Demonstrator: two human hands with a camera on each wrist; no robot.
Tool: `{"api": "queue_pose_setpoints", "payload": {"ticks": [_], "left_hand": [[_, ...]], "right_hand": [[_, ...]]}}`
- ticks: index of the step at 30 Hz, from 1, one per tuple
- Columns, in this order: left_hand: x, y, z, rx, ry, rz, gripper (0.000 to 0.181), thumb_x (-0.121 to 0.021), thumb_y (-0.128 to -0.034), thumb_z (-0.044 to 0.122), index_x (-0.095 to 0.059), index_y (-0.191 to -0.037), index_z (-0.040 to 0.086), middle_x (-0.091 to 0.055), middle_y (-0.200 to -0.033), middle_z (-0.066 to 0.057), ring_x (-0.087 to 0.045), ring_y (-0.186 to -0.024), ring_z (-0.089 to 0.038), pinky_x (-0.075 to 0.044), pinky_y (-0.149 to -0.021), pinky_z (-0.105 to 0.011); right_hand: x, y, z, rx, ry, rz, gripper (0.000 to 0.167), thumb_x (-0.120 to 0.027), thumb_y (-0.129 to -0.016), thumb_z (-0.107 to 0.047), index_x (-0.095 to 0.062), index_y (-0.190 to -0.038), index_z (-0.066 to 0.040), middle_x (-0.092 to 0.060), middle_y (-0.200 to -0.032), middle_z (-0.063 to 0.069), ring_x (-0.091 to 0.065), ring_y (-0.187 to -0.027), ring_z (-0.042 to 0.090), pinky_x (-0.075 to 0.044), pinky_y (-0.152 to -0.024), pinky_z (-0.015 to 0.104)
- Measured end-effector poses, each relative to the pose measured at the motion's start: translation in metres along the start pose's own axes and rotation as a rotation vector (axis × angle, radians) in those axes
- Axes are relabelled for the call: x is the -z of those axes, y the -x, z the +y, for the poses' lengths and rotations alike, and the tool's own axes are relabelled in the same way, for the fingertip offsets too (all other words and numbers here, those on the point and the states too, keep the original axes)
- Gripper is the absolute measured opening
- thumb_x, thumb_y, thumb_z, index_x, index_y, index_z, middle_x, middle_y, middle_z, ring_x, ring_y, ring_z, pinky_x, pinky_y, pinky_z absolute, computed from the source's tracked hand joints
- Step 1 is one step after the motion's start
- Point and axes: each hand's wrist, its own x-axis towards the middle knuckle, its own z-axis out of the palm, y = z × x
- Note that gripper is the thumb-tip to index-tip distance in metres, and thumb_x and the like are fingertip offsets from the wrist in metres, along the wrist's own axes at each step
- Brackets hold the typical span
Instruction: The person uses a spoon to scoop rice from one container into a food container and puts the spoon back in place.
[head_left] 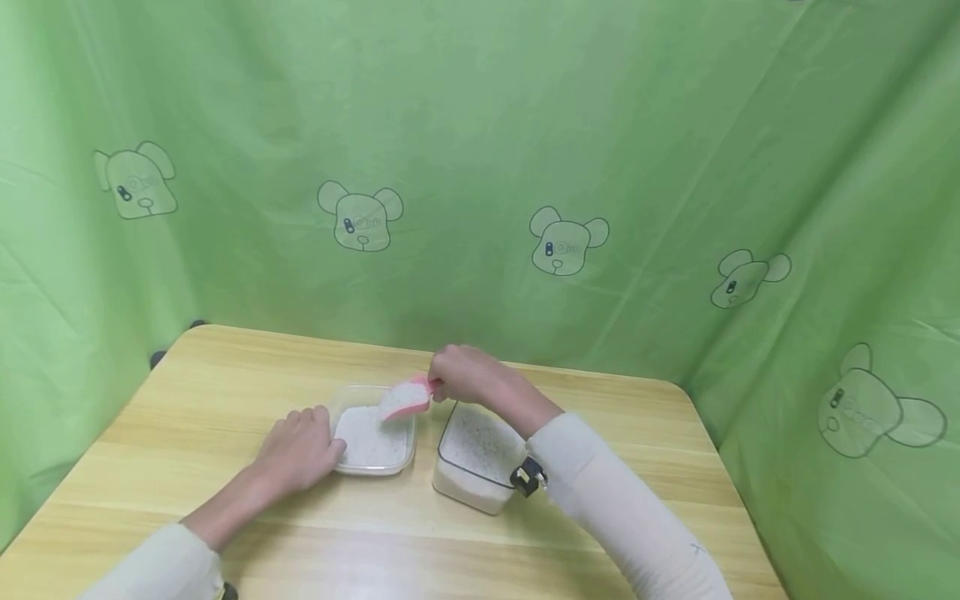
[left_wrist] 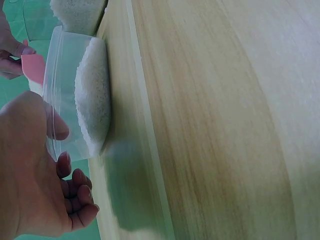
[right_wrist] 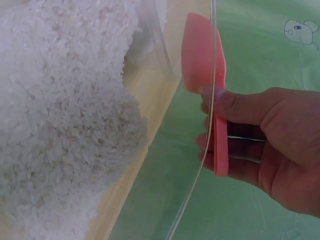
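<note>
My right hand (head_left: 467, 375) grips the handle of a pink scoop (right_wrist: 202, 52), which holds white rice (head_left: 403, 398) and hangs over the right part of a clear, low container (head_left: 412, 454). White rice lies inside that container. My left hand (head_left: 297, 450) is at the container's left side; in the left wrist view the thumb of the left hand (left_wrist: 30, 165) lies on its wall, and the other fingers are bent below the rim. To the right stands a larger clear container (head_left: 472, 493) with much rice, under my right forearm.
Both containers stand on a light wooden table (head_left: 360, 542) with rounded back corners. A green curtain (head_left: 465, 100) with printed bear heads hangs behind the table and along its sides.
</note>
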Motion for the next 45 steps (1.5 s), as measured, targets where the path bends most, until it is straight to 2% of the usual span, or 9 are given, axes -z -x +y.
{"api": "queue_pose_setpoints", "payload": {"ticks": [10,19,30,39,45], "left_hand": [[0.000,-0.001,0.001,-0.008,0.002,0.010,0.026,-0.060,-0.0906,0.028,-0.051,-0.083,0.005,-0.051,-0.072,-0.007,-0.046,-0.066,-0.024,-0.035,-0.059,-0.035],[-0.002,-0.004,-0.001,-0.009,0.001,0.012,0.027,-0.059,-0.0905,0.029,-0.052,-0.083,0.004,-0.051,-0.072,-0.007,-0.047,-0.066,-0.024,-0.036,-0.059,-0.035],[-0.004,-0.004,0.001,-0.006,0.005,-0.003,0.028,-0.059,-0.0908,0.030,-0.053,-0.085,0.003,-0.052,-0.073,-0.007,-0.047,-0.067,-0.024,-0.036,-0.060,-0.035],[-0.005,-0.004,-0.001,-0.006,0.014,-0.005,0.028,-0.058,-0.0895,0.030,-0.052,-0.084,0.004,-0.051,-0.073,-0.007,-0.047,-0.067,-0.024,-0.036,-0.059,-0.034],[-0.005,-0.003,-0.003,-0.005,0.014,-0.004,0.027,-0.058,-0.0900,0.029,-0.052,-0.084,0.004,-0.051,-0.073,-0.007,-0.047,-0.066,-0.024,-0.036,-0.059,-0.034]], "right_hand": [[0.003,0.001,-0.001,-0.021,0.025,-0.003,0.002,-0.079,-0.089,-0.015,-0.079,-0.087,-0.014,-0.071,-0.080,-0.004,-0.053,-0.065,0.009,-0.050,-0.064,0.022],[0.006,-0.001,-0.006,-0.006,0.049,0.022,0.012,-0.075,-0.091,-0.014,-0.075,-0.080,-0.016,-0.068,-0.077,-0.004,-0.050,-0.064,0.009,-0.046,-0.061,0.023],[0.006,0.000,-0.016,0.020,0.096,0.027,0.008,-0.077,-0.091,-0.017,-0.076,-0.083,-0.017,-0.072,-0.090,-0.001,-0.059,-0.074,0.012,-0.052,-0.068,0.025],[0.008,0.006,-0.017,-0.007,0.167,0.040,0.008,-0.075,-0.092,-0.015,-0.075,-0.084,-0.013,-0.072,-0.090,0.002,-0.056,-0.071,0.013,-0.051,-0.064,0.025],[0.012,0.011,-0.022,-0.004,0.252,0.063,0.005,-0.075,-0.092,-0.016,-0.078,-0.092,-0.012,-0.074,-0.096,0.003,-0.062,-0.075,0.015,-0.054,-0.065,0.026]]}}
